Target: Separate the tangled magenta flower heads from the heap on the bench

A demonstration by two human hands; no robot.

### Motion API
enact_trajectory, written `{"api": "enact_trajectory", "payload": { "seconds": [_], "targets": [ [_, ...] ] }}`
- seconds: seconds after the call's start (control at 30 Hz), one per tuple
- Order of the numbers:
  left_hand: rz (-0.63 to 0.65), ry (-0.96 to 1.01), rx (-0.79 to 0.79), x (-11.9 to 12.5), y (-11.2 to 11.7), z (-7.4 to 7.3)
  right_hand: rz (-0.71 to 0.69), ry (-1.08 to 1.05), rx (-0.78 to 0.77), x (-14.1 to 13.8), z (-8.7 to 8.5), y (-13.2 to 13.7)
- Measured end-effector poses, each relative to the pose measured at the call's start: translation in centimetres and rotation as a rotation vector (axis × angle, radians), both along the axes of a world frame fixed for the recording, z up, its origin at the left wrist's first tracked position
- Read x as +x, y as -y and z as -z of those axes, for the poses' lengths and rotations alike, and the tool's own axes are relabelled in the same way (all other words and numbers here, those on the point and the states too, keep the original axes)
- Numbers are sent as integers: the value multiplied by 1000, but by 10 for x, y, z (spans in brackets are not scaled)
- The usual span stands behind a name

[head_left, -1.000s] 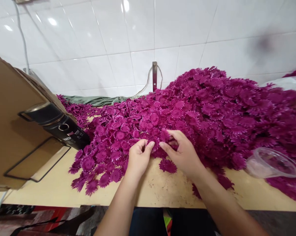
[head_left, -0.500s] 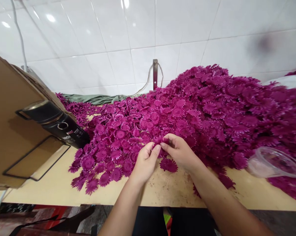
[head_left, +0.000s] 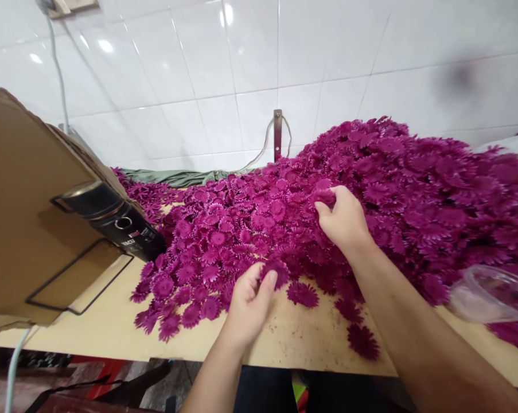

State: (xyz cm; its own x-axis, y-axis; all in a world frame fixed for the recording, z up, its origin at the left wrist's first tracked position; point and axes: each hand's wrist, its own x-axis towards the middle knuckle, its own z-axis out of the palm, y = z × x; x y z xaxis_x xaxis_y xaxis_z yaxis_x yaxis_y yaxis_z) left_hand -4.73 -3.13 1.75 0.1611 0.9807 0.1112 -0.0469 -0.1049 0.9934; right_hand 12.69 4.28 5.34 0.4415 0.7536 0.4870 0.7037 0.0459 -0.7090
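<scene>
Between the thumb and fingers of my left hand (head_left: 246,304) is a magenta artificial flower (head_left: 280,273), held just above the table near the front of the pile. My right hand (head_left: 345,219) reaches into the middle of the large flower pile (head_left: 392,178), its thumb and fingers closing around another magenta flower head (head_left: 323,191). A single loose flower (head_left: 303,294) lies on the bare wood between my hands. Under my right forearm sits one more loose flower (head_left: 363,342).
A black vacuum bottle (head_left: 116,221) leans by a cardboard box (head_left: 30,206) and a thin black wire frame (head_left: 80,281) on the left. A clear plastic tub (head_left: 478,295) sits at the right. The wooden table's front edge (head_left: 190,361) runs below; a tiled wall (head_left: 250,63) rises behind.
My hands have come apart. The right hand has moved up and away to a flower in the pile, while the left has stayed low with a flower. The view has shifted slightly.
</scene>
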Motion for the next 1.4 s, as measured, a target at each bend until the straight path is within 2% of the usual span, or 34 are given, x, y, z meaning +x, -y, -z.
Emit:
{"api": "enact_trajectory", "payload": {
  "seconds": [0.13,0.27,0.37,0.47,0.57,0.63,0.7,0.83,0.9,0.93,1.07,1.1,1.13,1.23,1.4],
  "targets": [
    [7,88,-97,4,-12,6,-249,183,27,-12,5,13],
    [0,60,-56,7,-20,8,-398,207,46,-35,9,42],
    [-27,82,-45,8,-24,11,-481,136,28,-43,9,57],
    [-47,121,-75,9,-24,16,-623,-53,-143,-45,12,61],
    [-10,110,-99,11,-21,17,-748,-267,-300,-42,15,58],
    [34,69,-74,12,-17,15,-717,-325,-281,-37,15,55],
    [39,9,-16,13,-14,12,-615,-370,-228,-34,12,52],
    [-23,-68,84,16,-13,4,-486,-429,-156,-38,8,44],
    [-57,-75,101,17,-10,0,-477,-396,-131,-39,6,36],
    [-70,-74,102,16,-7,-1,-430,-363,-107,-37,6,32],
    [-40,-107,85,8,8,-2,15,-256,19,-8,1,11],
    [-27,-111,70,6,11,0,58,-248,25,0,-1,8],
    [-11,-102,40,5,12,1,52,-236,22,7,-2,5],
    [27,6,-51,8,6,5,-130,-174,8,12,-3,9],
    [78,110,-115,18,-10,6,-346,-25,32,-13,3,48]
  ]
}}
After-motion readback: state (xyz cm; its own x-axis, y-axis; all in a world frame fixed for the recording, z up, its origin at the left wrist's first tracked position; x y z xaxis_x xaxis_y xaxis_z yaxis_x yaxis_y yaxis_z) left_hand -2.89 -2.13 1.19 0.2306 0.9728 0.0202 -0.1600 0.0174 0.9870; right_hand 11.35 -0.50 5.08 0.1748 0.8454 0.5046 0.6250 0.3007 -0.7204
